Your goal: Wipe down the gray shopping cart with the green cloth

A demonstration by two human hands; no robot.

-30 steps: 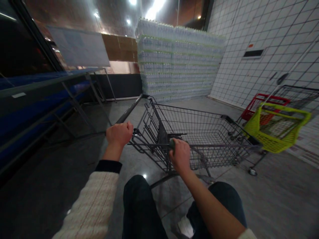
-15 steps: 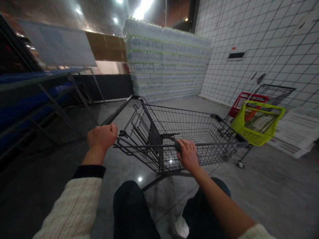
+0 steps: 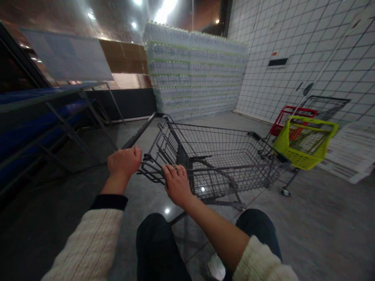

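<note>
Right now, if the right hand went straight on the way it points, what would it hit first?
Probably the wire loops of the cart, just ahead of the right hand. Farther along that line is the left hand on the handle, but depth is unclear from one view.

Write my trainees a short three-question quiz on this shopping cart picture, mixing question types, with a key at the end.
1. What is the left grip closed around?
a) a mop
b) the cart's handle
c) a bottle
2. True or false: the yellow basket appears to the left of the stacked bottles.
3. Fill in: the neighbouring basket, partly hidden behind the yellow one, is ____.

Key: 1. b; 2. false; 3. red.
</note>
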